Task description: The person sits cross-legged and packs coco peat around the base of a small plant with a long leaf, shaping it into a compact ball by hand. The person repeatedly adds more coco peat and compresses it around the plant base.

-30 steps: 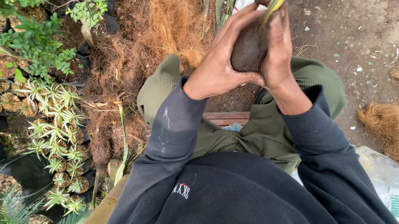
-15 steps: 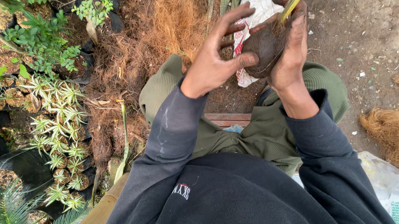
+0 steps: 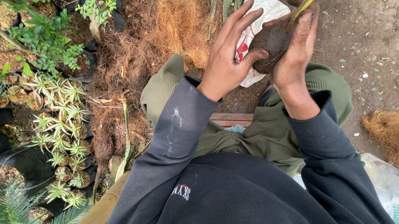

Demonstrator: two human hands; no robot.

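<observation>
A dark brown ball of soil and roots [image 3: 270, 42] with a yellow-green leaf [image 3: 304, 4] rising from its top is raised in front of me. My right hand [image 3: 295, 58] wraps its right side and grips it. My left hand [image 3: 228, 52] rests on its left side with the thumb pressed on the ball and the fingers spread upward. Both hands are smeared with dirt. Behind the ball lies a white sack [image 3: 258, 24] with red print.
A heap of brown coconut fibre [image 3: 163, 28] lies ahead, with more fibre [image 3: 392, 131] at the right. Small striped plants in black bags [image 3: 59, 132] and leafy shrubs [image 3: 40, 31] stand at the left. A wooden plank [image 3: 228, 119] sits under my knees. Bare dirt [image 3: 372, 30] stretches top right.
My left hand has opened from cupping the ball; its fingers now spread upward. The ball and both hands moved right and up, uncovering the white sack.
</observation>
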